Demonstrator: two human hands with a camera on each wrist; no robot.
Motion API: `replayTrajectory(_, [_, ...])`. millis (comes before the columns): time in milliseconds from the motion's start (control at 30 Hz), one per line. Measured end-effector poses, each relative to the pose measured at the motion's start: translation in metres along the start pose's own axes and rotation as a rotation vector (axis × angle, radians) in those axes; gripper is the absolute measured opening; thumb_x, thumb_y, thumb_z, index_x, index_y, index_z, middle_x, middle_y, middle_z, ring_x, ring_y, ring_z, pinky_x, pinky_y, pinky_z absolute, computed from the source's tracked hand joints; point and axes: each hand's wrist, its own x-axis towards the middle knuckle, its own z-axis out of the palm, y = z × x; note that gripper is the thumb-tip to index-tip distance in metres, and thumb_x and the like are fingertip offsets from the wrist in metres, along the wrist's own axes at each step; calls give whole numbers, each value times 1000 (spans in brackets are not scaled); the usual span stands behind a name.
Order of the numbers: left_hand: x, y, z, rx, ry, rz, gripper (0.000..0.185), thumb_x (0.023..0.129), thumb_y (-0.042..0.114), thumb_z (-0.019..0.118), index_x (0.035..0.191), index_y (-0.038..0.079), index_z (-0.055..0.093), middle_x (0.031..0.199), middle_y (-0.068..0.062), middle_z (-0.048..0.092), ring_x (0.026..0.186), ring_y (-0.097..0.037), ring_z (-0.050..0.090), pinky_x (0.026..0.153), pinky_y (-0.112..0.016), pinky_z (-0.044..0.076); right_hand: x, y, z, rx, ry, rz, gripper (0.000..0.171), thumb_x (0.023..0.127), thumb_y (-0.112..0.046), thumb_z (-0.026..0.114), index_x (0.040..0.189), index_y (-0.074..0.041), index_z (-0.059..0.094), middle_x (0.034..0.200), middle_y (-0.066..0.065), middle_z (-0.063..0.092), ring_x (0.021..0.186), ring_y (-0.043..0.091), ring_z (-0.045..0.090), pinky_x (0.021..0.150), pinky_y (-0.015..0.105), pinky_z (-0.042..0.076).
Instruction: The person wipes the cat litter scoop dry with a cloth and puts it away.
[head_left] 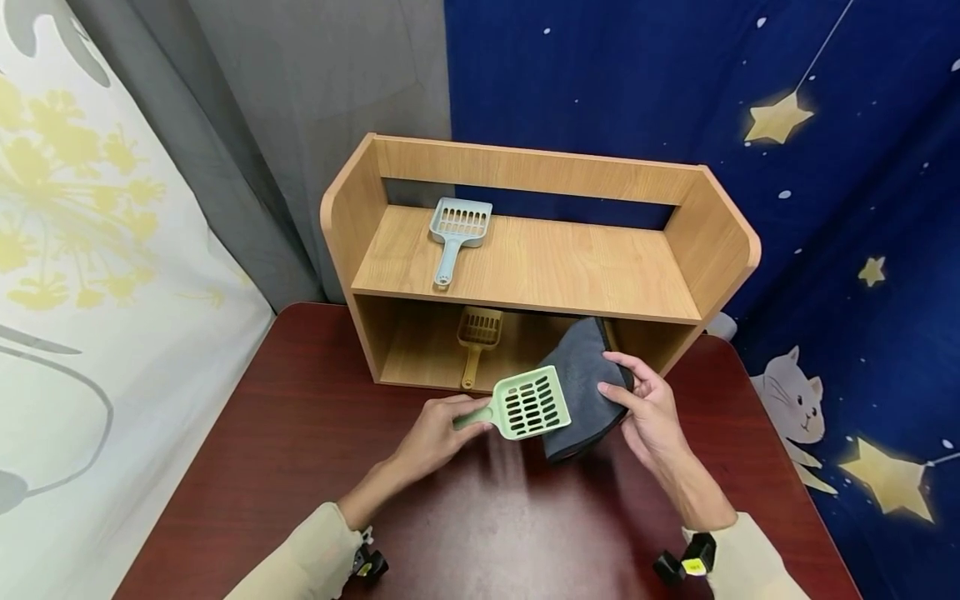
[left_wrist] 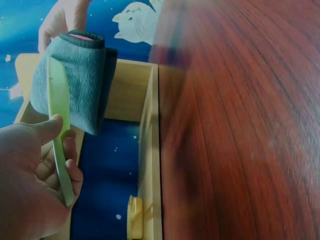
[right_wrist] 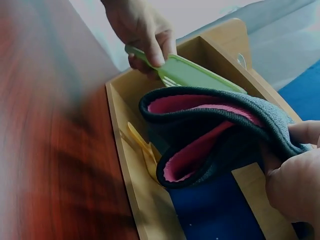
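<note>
My left hand (head_left: 442,429) grips the handle of a pale green slotted scoop (head_left: 527,404), held above the red-brown table (head_left: 300,433). My right hand (head_left: 641,400) holds a folded dark grey cloth (head_left: 581,375) with a pink inner side (right_wrist: 192,155), and the cloth lies against the scoop's head. In the left wrist view the green scoop (left_wrist: 59,125) shows edge-on in front of the grey cloth (left_wrist: 80,80), with my left hand (left_wrist: 35,185) curled round its handle. The right wrist view shows my right hand (right_wrist: 295,185) pinching the cloth's edge.
A wooden two-level shelf (head_left: 532,267) stands at the table's far side. A light blue scoop (head_left: 456,233) lies on its upper board and a yellow scoop (head_left: 476,337) in the lower opening. Curtains and a blue star-patterned drape hang behind.
</note>
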Motion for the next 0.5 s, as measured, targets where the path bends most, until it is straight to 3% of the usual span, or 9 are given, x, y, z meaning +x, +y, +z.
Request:
replayTrajectory(200, [1,-1,-10,108,-46,19,40,91,10,83,128,-4,74,103,-10,79,71,-4,55,62,-21,50,0,-7,-4,-165,2,-59,50,87,25,66,133,6,65,112,5,76,101,14,73,77,28,62])
replayTrajectory(300, [2,-3,-14,168,-48,36,39,91,12,84,126,-1,75,102,-7,79,71,-3,55,62,-21,49,-1,-11,-6,-285,12,-100,48,86,23,70,132,11,64,100,3,77,90,12,73,73,27,61])
replayTrajectory(400, [3,-4,-18,210,-44,39,39,90,14,85,125,1,77,103,-5,80,71,-3,56,63,-23,50,-2,-16,-7,-451,24,-152,45,86,18,75,130,11,66,85,3,74,78,10,72,68,25,60])
replayTrajectory(500, [5,-4,-20,228,-47,38,38,90,15,85,125,2,77,104,-5,80,74,-4,58,66,-25,52,-3,-18,-7,-678,24,-221,43,87,11,79,128,2,71,78,4,69,64,6,67,59,22,56])
